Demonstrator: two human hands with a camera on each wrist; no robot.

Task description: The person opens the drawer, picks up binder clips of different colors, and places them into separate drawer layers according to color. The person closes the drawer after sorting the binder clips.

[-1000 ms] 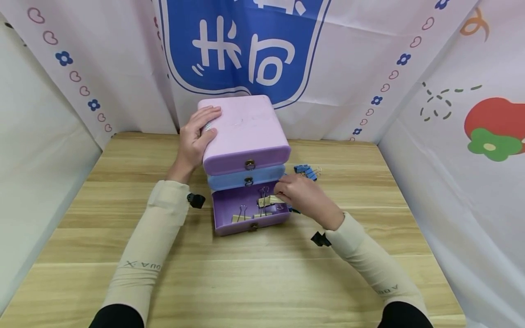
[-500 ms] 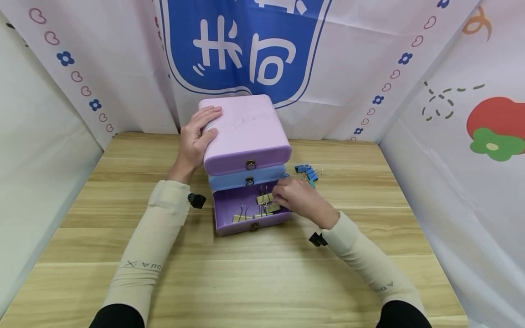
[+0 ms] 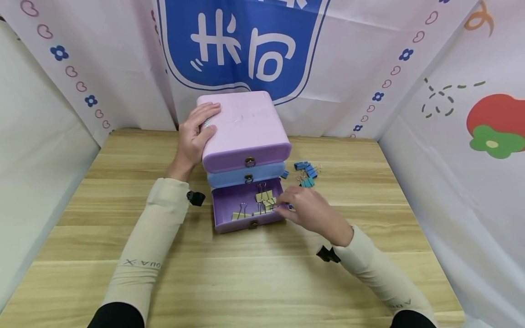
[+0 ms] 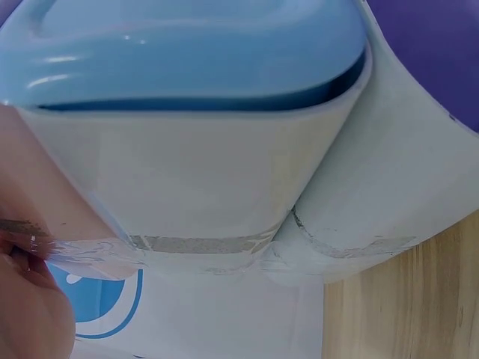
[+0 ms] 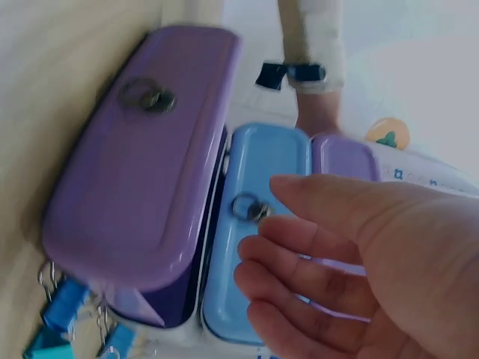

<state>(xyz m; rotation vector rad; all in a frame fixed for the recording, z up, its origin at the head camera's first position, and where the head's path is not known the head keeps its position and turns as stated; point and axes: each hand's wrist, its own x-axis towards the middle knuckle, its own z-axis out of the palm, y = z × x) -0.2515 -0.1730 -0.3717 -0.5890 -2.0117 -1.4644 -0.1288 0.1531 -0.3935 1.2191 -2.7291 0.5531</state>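
Note:
A small pink, blue and purple chest of drawers (image 3: 242,123) stands near the back of the table. My left hand (image 3: 192,136) rests against its upper left side, with fingers and thumb on the pink top. The bottom purple drawer (image 3: 234,226) is pulled out and holds several yellow binder clips (image 3: 264,196). My right hand (image 3: 311,210) hovers at the drawer's right edge. In the right wrist view, the thumb and loosely bent fingers (image 5: 292,277) of that hand are apart, with nothing seen between them. The blue middle drawer (image 3: 246,175) is closed.
Several blue and teal binder clips (image 3: 311,171) lie on the wooden table (image 3: 254,282), right of the chest. A white cloth backdrop with a blue emblem (image 3: 242,45) hangs directly behind it. White side panels (image 3: 471,191) flank the table.
My right hand has let go of a yellow binder clip, which now lies in the drawer with the others, and has drawn back slightly to the right. My left hand keeps its place.

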